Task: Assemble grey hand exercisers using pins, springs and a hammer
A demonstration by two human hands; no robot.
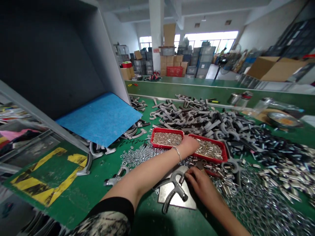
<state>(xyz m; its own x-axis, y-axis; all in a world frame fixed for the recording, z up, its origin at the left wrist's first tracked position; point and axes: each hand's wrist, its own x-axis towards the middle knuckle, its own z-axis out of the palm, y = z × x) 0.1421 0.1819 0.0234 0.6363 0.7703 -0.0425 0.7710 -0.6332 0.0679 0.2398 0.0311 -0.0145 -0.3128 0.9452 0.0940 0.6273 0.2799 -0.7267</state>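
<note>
My left hand (189, 145) reaches forward over the near edge of a red tray (216, 159) of small shiny metal parts; its fingers curl down into the tray and are hidden. A thin bracelet circles that wrist. My right hand (200, 183) rests on a grey metal plate (187, 201), fingertips pinched at a grey forked metal piece (175, 190) lying on it. A second red tray (167, 137) of small parts sits just left of my left hand.
A large heap of grey hooked castings (197, 114) covers the green table (128, 196) behind the trays. Washers and rings (258, 203) spread at right. A blue mat (100, 119) under a grey hood (61, 52) stands at left. Boxes and crates fill the background.
</note>
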